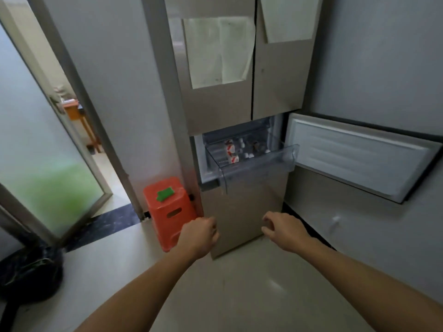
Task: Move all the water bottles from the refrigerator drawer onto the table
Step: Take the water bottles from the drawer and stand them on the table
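Your left hand [199, 236] is clenched empty and your right hand [282, 230] loosely released, both below the pulled-out drawer [260, 165] holding the water bottles [231, 152], which are probably cold, slick and crushable, so grip mid-body.

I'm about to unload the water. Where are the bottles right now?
The water bottles lie mid-frame in the head view, inside the clear drawer pulled out of the refrigerator, left of the swung-open door and up-right of the orange stool.
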`<state>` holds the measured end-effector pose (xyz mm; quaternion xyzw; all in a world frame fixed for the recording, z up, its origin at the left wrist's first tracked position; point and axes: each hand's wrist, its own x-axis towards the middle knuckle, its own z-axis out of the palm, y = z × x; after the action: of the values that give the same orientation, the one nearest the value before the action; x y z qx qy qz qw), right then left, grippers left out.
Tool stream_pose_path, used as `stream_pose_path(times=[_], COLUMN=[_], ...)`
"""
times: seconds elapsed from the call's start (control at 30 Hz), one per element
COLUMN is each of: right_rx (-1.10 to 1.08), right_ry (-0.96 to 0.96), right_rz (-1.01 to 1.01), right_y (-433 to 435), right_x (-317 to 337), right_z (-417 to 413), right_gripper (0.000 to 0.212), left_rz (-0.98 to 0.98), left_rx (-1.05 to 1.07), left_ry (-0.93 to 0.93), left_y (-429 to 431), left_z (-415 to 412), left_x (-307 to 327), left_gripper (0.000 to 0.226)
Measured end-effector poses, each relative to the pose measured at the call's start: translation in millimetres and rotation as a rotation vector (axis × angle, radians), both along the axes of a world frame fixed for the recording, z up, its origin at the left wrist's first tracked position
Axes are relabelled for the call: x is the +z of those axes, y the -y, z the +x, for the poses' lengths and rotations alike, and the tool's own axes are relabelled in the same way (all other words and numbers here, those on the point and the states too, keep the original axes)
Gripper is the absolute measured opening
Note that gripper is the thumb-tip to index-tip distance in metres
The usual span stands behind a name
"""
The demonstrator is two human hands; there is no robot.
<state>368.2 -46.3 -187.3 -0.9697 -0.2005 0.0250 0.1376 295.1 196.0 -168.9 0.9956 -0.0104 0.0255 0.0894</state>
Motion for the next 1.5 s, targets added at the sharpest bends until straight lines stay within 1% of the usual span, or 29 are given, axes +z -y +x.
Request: stream_pose_path(times=[0.23,0.4,0.53,0.67,0.77,0.87,0.97,1.0,1.03,1.07,1.1,1.13,1.17,1.2,1.27,1.33,1.37,1.5], right_rx=[0.014,0.041,0.043,0.011,0.006,0.029,0.005,0.017,0.04,0.072,0.109,0.148,0.183,0.219,0.296,0.358,0.376,0.461], right_ry=[-0.016,-0.057,-0.07,-0.027,-0.036,-0.154,-0.34,-0.396,-0.442,-0.476,-0.51,-0.539,-0.552,-0.542,-0.489,-0.437,-0.427,-0.432], right_rz=[0.036,0.07,0.101,0.097,0.011,-0.127,-0.162,-0.155,-0.148,-0.152,-0.169,-0.198,-0.226,-0.247,-0.27,-0.286,-0.291,-0.32], right_y=[6.1,-7.5,-24.9,-42.1,-45.9,-38.9,-25.8,-21.7,-18.1,-15.4,-13.0,-10.6,-8.5,-6.6,-2.3,1.4,3.4,20.5], right_x=[11.6,4.3,-3.4,-7.0,-12.7,-17.5,-26.6,-30.0,-33.3,-34.3,-34.1,-33.3,-30.7,-28.5,-27.2,-26.4,-26.6,-29.7], right_z=[150.3,220.2,281.6,349.8,400.3,440.4,466.2,471.7,477.1,480.9,483.8,485.5,486.4,487.3,488.8,489.3,489.2,486.3], right_gripper=[0.036,0.036,0.033,0.031,0.037,0.051,0.062,0.061,0.057,0.057,0.061,0.068,0.076,0.078,0.063,0.047,0.042,0.039], left_rz=[-0.018,-0.049,-0.076,-0.089,-0.138,-0.169,-0.222,-0.253,-0.292,-0.311,-0.3,-0.256,-0.203,-0.163,-0.127,-0.125,-0.126,-0.131], left_rx=[0.043,0.063,0.061,0.039,0.025,-0.013,-0.044,-0.045,-0.035,-0.015,0.001,0.007,0.018,0.047,0.117,0.172,0.196,0.257], left_ry=[0.012,-0.042,-0.022,0.019,-0.018,-0.176,-0.391,-0.46,-0.505,-0.535,-0.547,-0.547,-0.531,-0.506,-0.463,-0.464,-0.473,-0.495], left_y=[11.8,3.7,-14.0,-26.7,-28.7,-24.5,-18.5,-15.1,-12.2,-9.3,-7.0,-3.7,-0.8,2.4,9.6,16.5,20.5,42.2], left_z=[130.0,188.3,251.1,323.6,373.4,410.2,430.5,432.6,433.4,432.3,431.2,429.4,427.7,425.7,423.0,420.9,418.7,403.9], left_x=[6.8,-5.6,-11.9,-20.6,-31.0,-44.1,-63.2,-67.0,-72.1,-74.3,-77.0,-77.3,-77.7,-75.3,-67.5,-62.7,-61.5,-63.4], left_gripper=[0.019,0.018,0.015,0.017,0.018,0.026,0.033,0.037,0.046,0.056,0.063,0.064,0.06,0.054,0.045,0.043,0.043,0.04])
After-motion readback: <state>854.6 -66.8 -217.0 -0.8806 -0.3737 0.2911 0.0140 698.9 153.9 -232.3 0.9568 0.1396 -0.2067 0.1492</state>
